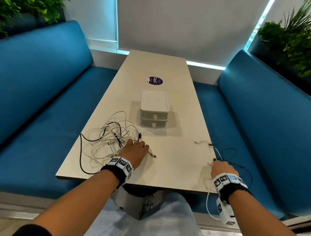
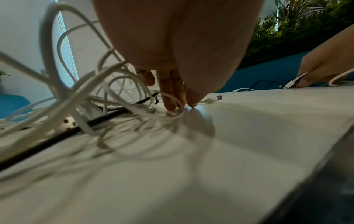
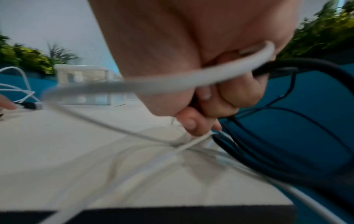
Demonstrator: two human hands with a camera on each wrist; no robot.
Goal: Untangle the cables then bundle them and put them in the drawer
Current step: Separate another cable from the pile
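Note:
A tangle of white and black cables [image 1: 110,139] lies on the left of the table [image 1: 166,169]. My left hand [image 1: 136,149] rests on the tangle's right edge. Its straight fingers [image 2: 169,94] press a white cable loop [image 2: 178,112] onto the tabletop, and a USB plug [image 2: 216,97] lies just beyond. My right hand [image 1: 219,167] is at the table's right edge, curled round a white cable [image 3: 172,81] and a black cable [image 3: 287,66]. Mid-table stands a white two-drawer box [image 1: 154,116] with both drawers shut.
Blue benches [image 1: 34,111] run along both sides of the table, with plants [image 1: 299,44] behind them. The black cable loops over the right bench [image 1: 239,158]. A white cable [image 1: 207,207] hangs off the front edge. A purple sticker [image 1: 154,81] lies beyond the box.

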